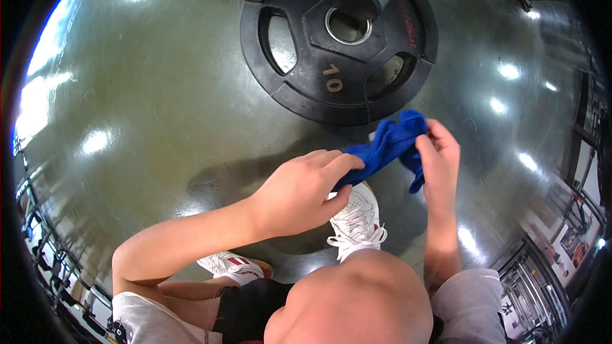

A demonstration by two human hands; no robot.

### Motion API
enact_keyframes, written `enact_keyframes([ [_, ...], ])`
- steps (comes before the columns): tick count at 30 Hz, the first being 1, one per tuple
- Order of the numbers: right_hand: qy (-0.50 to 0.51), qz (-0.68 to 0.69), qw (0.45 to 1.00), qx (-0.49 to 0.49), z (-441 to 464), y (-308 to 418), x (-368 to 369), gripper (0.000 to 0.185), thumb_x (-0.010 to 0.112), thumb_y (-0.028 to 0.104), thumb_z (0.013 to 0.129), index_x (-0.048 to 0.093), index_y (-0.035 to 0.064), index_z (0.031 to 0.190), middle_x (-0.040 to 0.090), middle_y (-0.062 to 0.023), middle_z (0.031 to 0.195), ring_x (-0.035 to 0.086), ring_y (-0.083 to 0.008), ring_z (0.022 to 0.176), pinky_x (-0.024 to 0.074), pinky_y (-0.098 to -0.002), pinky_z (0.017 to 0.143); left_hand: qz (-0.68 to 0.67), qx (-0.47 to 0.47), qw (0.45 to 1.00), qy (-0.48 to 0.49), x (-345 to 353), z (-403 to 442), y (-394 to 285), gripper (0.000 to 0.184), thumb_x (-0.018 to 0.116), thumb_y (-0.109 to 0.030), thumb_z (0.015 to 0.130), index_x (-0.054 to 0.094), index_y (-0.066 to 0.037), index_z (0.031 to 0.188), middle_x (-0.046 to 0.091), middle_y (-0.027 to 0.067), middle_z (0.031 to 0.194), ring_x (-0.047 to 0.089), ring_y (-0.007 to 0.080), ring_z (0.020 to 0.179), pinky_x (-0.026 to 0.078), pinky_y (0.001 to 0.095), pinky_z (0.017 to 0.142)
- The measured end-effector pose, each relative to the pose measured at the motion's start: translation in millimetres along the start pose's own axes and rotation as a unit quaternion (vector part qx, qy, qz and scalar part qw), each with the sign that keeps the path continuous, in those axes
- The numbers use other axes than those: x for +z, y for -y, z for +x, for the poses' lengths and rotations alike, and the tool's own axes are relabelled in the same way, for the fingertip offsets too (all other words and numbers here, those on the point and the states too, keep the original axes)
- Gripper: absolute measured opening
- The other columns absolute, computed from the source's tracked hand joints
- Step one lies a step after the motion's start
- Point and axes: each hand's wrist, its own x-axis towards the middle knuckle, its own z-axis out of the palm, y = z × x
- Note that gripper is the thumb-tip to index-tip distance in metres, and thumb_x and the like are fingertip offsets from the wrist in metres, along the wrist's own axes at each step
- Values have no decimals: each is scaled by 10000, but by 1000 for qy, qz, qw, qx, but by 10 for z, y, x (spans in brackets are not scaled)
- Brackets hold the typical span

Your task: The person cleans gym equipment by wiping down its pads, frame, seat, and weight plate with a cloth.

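the floor (159, 89) before you is smooth, glossy and grey-green, with bright light reflections (96, 142) scattered over it and a dark shadow (220, 179) spread ahead of your feet. your two white lace-up shoes are on it: the right shoe (358, 216) set forward, the left shoe (236, 264), with its red side patch, farther back. you can't tell whether the black weight plate (299, 92), marked 10, touches the floor or sits above it.
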Motion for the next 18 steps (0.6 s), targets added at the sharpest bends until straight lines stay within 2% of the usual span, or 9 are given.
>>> enact_keyframes([
  [2, -92, 30, 990, -104, -6, -2, -24, 278, 516, -38, 791, 628, -43, 1046, 640, -26, 924, 553, -48, 818, 444, -202, 713, -21, 5, 999, -26, 72, 24, 35, 323, 630, -54, 803, 547, -9, 1111, 620, 195, 979, 612, 359, 910, 501, 409, 786],
  [5, -84, -32, 989, -115, 84, 10, 123, 296, 529, -33, 781, 620, -43, 1063, 643, -49, 949, 571, -82, 855, 464, -232, 761, -46, -34, 998, -31, 80, 41, 15, 344, 616, -52, 815, 525, 10, 1141, 612, 211, 1000, 606, 360, 943, 496, 404, 808],
  [6, -53, -34, 991, -118, 125, -74, 220, 294, 548, -12, 779, 614, -38, 1065, 657, -101, 963, 618, -162, 878, 480, -281, 794, -50, -80, 995, -13, 70, 40, 4, 345, 607, -52, 820, 518, 17, 1146, 611, 218, 999, 605, 362, 949, 495, 403, 813],
  [7, -49, -174, 961, -209, 149, -99, 336, 296, 565, 14, 783, 604, -30, 1072, 649, -147, 999, 644, -263, 902, 489, -326, 813, -50, -80, 995, -12, 80, 30, 13, 345, 607, -52, 820, 518, 17, 1146, 611, 218, 999, 605, 362, 949, 495, 403, 813],
  [8, -54, -195, 939, -278, 145, -88, 473, 320, 564, 10, 775, 593, -24, 1091, 614, -176, 1045, 619, -351, 934, 489, -363, 823, -49, -85, 995, -18, 98, 13, 30, 339, 600, -51, 824, 517, 19, 1145, 611, 216, 998, 606, 363, 945, 494, 404, 814],
  [9, -75, -283, 906, -305, 106, -72, 533, 349, 551, -4, 767, 585, -20, 1114, 591, -162, 1069, 598, -363, 940, 489, -383, 814, -48, -90, 994, -24, 108, 1, 37, 333, 593, -50, 828, 515, 21, 1144, 612, 214, 997, 606, 364, 941, 493, 405, 815],
  [12, -85, -314, 890, -320, 9, -55, 593, 367, 537, -12, 767, 581, -12, 1132, 575, -156, 1077, 588, -361, 937, 488, -392, 797, -58, -110, 992, -22, 113, -13, 22, 325, 593, -49, 823, 521, 18, 1133, 612, 214, 995, 605, 371, 928, 490, 408, 818],
  [15, -77, -237, 939, -236, -57, -110, 528, 352, 527, -19, 766, 586, -28, 1113, 593, -156, 1026, 600, -342, 890, 484, -369, 786, -52, -97, 994, -10, 180, -19, 28, 301, 590, -43, 817, 536, 13, 1108, 614, 216, 986, 605, 375, 915, 490, 413, 817],
  [18, 17, -118, 986, -119, -56, -203, 312, 301, 519, -13, 781, 600, -62, 1067, 618, -144, 902, 619, -213, 802, 466, -281, 725, -43, -35, 998, -2, 258, -43, 57, 277, 584, -35, 810, 551, 10, 1081, 616, 212, 980, 605, 374, 907, 490, 420, 808],
])
